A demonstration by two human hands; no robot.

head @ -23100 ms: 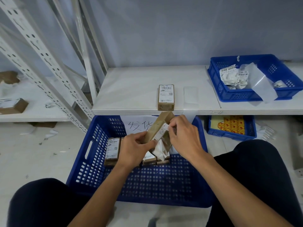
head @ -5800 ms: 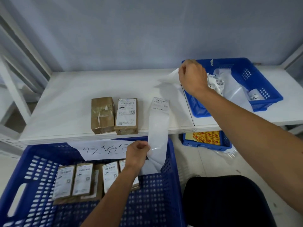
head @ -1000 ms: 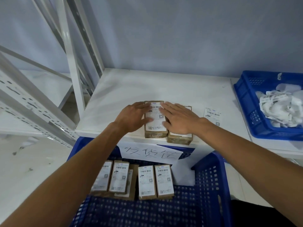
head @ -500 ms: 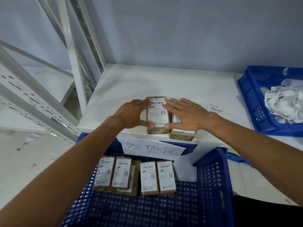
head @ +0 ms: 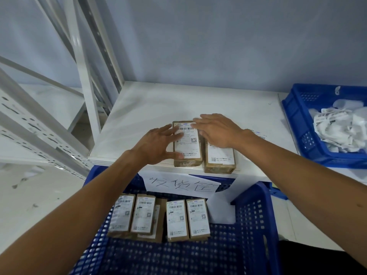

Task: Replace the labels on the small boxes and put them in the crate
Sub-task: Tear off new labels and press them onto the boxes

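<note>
Below the shelf edge, the blue crate [head: 256, 215] holds a row of labelled boxes [head: 177, 217]. On the white shelf [head: 178, 100] two boxes lie side by side. The left box [head: 187, 162], bare seconds ago, now wears a fresh label [head: 187, 148]. Both hands lie flat, fingers spread: the left hand [head: 156, 143] at its edge, the right hand [head: 216, 130] slid to the label's top. Smoothing looks nearly finished; crating comes next.

A white shelf [head: 178, 100] meets a grey-blue wall [head: 218, 46], with perforated metal uprights [head: 33, 126] to its left.
</note>
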